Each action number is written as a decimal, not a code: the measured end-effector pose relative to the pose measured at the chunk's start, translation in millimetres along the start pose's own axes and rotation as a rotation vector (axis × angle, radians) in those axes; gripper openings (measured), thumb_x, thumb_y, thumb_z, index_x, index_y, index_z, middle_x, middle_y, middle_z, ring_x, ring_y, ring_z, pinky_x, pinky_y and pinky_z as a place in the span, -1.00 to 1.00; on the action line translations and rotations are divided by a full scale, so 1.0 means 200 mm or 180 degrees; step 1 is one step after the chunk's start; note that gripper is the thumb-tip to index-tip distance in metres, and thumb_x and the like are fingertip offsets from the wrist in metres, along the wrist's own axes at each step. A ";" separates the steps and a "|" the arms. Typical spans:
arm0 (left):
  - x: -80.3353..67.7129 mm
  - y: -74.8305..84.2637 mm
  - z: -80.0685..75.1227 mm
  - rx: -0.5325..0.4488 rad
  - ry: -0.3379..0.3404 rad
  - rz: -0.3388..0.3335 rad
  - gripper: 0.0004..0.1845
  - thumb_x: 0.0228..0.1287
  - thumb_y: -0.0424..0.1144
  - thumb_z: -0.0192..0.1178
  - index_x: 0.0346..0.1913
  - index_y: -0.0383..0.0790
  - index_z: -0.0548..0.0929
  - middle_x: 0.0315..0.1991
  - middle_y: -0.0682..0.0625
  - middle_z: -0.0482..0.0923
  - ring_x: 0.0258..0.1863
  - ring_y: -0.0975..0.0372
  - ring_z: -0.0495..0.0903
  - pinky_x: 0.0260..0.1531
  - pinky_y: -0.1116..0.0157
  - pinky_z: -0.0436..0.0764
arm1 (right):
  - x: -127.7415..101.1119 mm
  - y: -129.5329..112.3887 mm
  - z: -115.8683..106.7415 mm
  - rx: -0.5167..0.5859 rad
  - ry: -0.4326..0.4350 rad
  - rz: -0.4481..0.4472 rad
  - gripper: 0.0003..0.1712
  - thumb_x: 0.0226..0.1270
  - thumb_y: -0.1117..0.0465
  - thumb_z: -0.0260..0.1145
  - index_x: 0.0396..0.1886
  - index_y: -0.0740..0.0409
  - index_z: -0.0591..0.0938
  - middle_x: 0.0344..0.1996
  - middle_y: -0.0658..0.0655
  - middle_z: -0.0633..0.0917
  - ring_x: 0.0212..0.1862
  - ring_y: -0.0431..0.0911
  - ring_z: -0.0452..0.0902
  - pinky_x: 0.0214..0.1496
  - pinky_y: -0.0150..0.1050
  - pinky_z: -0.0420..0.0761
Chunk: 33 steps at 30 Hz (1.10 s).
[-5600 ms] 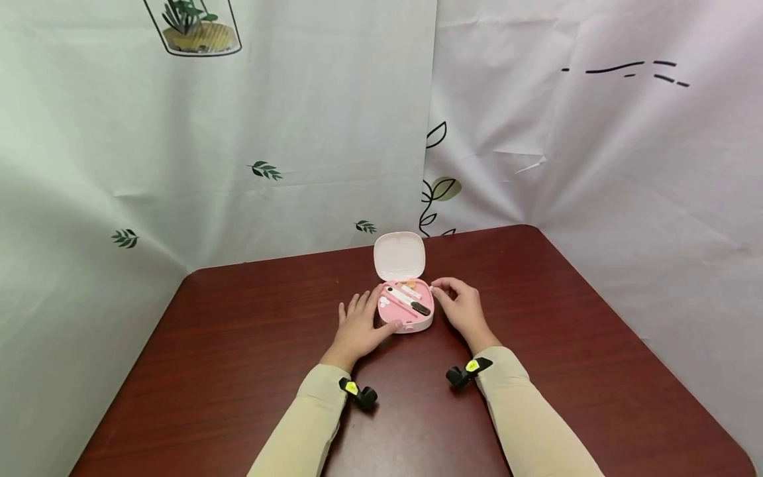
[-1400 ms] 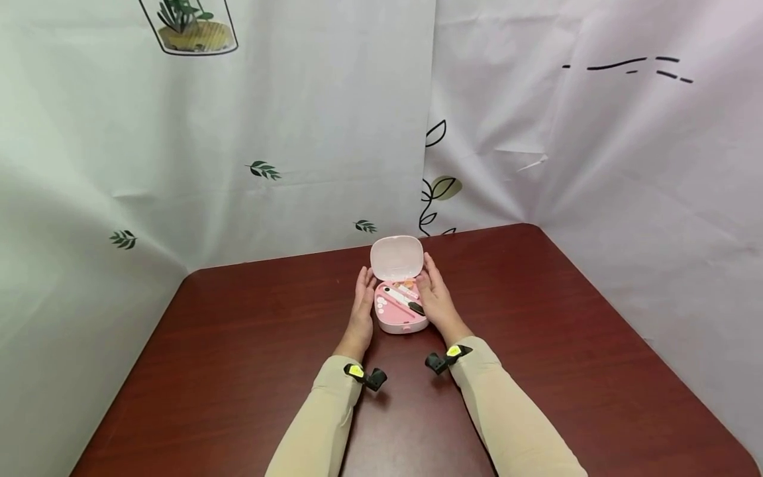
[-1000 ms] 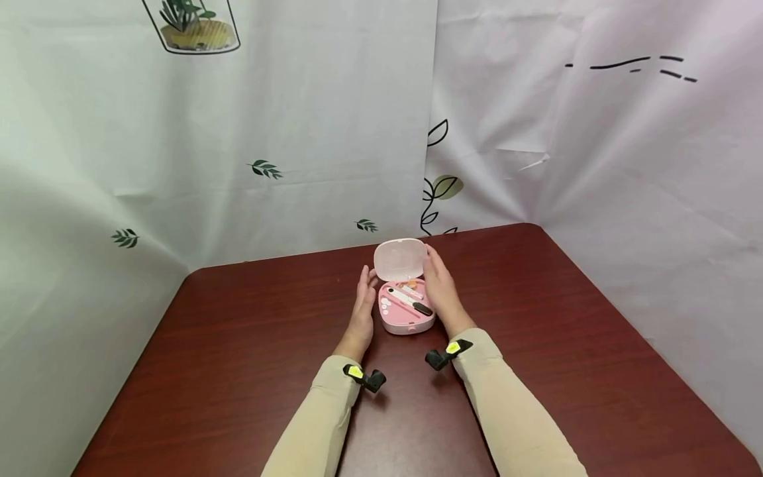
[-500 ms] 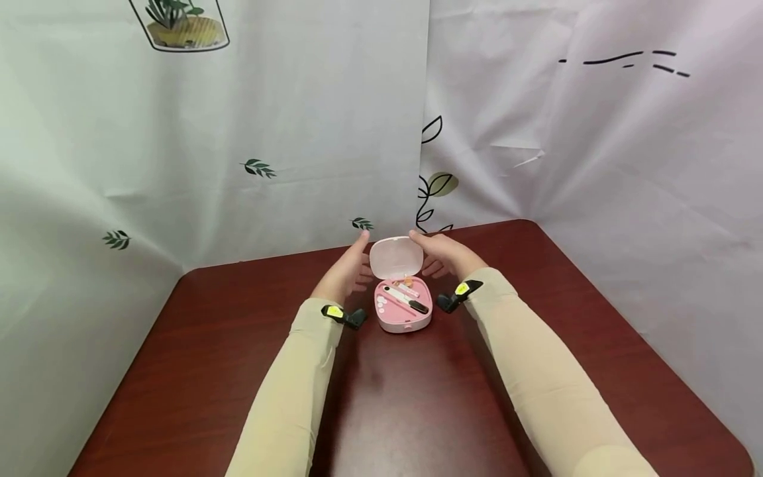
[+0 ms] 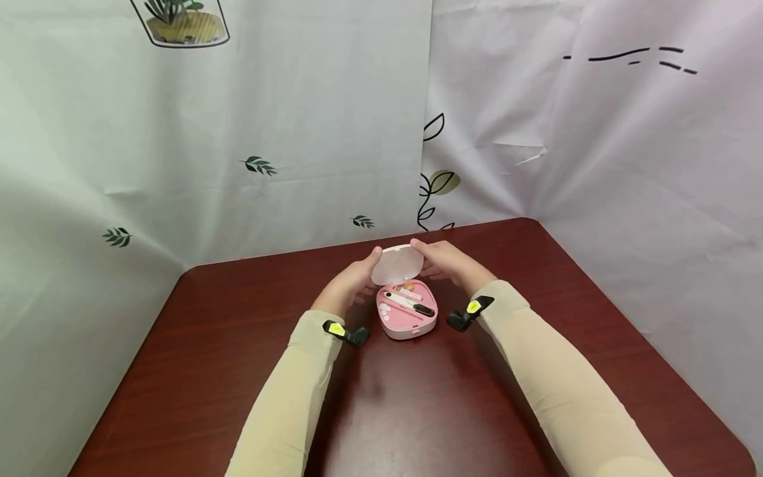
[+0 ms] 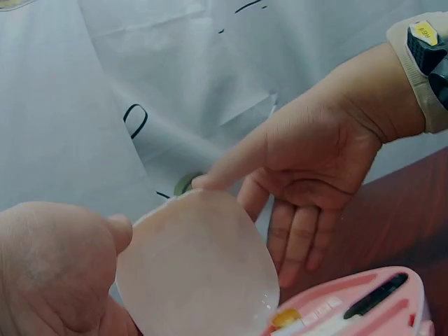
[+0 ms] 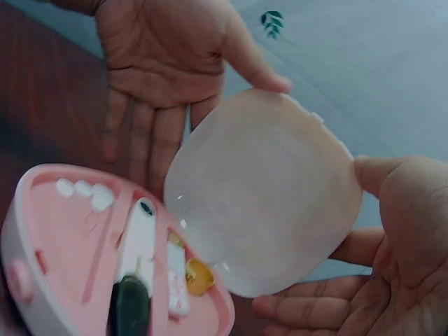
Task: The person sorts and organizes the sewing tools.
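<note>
A small pink case (image 5: pixel 411 321) lies on the dark red table (image 5: pixel 238 371), its translucent white lid (image 5: pixel 397 264) hinged up at the back. Inside lie a white-and-black tool (image 5: pixel 411 305), small white round pieces (image 7: pixel 84 192) and an orange piece (image 7: pixel 198 274). My left hand (image 5: pixel 348 281) is behind the lid on the left, palm toward it, with its thumb (image 7: pixel 262 70) on the lid's top edge. My right hand (image 5: pixel 453 264) mirrors it on the right, its thumb (image 6: pixel 220 171) touching the lid's top. Both hands' fingers are straight and spread behind the lid (image 6: pixel 196 273).
White printed curtains (image 5: pixel 268 132) hang close behind and beside the table. The table's far edge (image 5: pixel 477 225) runs just beyond my hands. Wrist cameras (image 5: pixel 346 331) sit on both beige sleeves. Nothing else stands on the table.
Both hands left the sides of the case and went up behind the raised lid. Their thumbs now touch its top edge, and the lid leans slightly forward over the base.
</note>
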State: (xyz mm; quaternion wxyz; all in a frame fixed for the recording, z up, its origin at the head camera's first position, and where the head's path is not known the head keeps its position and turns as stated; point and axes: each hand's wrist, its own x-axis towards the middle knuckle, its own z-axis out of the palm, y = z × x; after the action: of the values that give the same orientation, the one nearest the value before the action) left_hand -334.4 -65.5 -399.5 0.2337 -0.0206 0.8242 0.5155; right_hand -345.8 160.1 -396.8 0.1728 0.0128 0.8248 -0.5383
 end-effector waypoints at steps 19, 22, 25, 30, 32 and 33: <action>0.00 -0.23 0.00 0.0686 -0.0190 0.0966 -0.05 0.45 0.37 -0.09 0.64 -0.14 -0.06 0.62 -0.12 -0.03 0.60 0.01 -0.06 0.52 -0.05 -0.02 | -0.07 0.24 0.00 -0.0973 -0.0040 -0.1310 -0.42 0.56 -0.09 0.15 0.45 0.03 0.49 0.35 0.16 0.54 0.43 0.03 0.35 0.44 0.07 0.34; 0.01 -0.27 -0.01 0.1022 -0.0154 0.1215 -0.07 0.48 0.33 -0.08 0.64 -0.14 -0.09 0.61 -0.13 -0.02 0.58 0.00 0.00 0.51 -0.04 0.03 | -0.08 0.27 0.00 -0.1140 -0.0052 -0.1432 -0.45 0.55 -0.03 0.20 0.45 -0.03 0.50 0.35 0.15 0.53 0.40 0.01 0.39 0.41 0.06 0.38; 0.01 -0.31 -0.01 0.1174 -0.0182 0.1380 -0.06 0.48 0.31 -0.04 0.64 -0.16 -0.11 0.62 -0.11 -0.06 0.59 0.03 0.00 0.51 -0.02 0.04 | -0.08 0.31 0.00 -0.1267 -0.0056 -0.1530 -0.44 0.52 0.02 0.24 0.45 -0.04 0.49 0.37 0.15 0.52 0.40 0.01 0.40 0.39 0.07 0.40; 0.01 -0.36 -0.01 0.1344 -0.0144 0.1559 -0.04 0.45 0.28 0.03 0.64 -0.18 -0.09 0.63 -0.02 -0.09 0.59 0.11 -0.01 0.51 0.03 0.07 | -0.09 0.35 0.01 -0.1359 -0.0080 -0.1774 -0.38 0.45 0.08 0.34 0.46 0.04 0.48 0.41 0.15 0.47 0.46 0.04 0.33 0.44 0.09 0.33; 0.01 -0.38 -0.01 0.1426 -0.0118 0.1603 -0.03 0.44 0.29 0.05 0.64 -0.16 -0.10 0.64 0.01 -0.11 0.59 0.13 -0.03 0.51 0.04 0.07 | -0.08 0.36 0.02 -0.1375 -0.0096 -0.1895 -0.34 0.41 0.10 0.38 0.46 0.08 0.47 0.42 0.15 0.46 0.47 0.05 0.30 0.45 0.08 0.31; 0.01 -0.39 -0.01 0.1465 -0.0117 0.1619 -0.02 0.43 0.30 0.05 0.65 -0.15 -0.10 0.64 0.01 -0.12 0.59 0.14 -0.04 0.51 0.04 0.07 | -0.08 0.37 0.03 -0.1387 -0.0092 -0.1930 -0.33 0.39 0.10 0.39 0.46 0.08 0.47 0.43 0.15 0.45 0.48 0.04 0.30 0.46 0.06 0.30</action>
State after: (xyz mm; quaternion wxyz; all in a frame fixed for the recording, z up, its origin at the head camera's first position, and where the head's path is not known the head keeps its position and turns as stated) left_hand -315.8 -103.3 -465.1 0.1109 0.2481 0.8933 0.3580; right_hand -313.9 189.3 -459.0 0.0158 -0.2766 0.8838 -0.3769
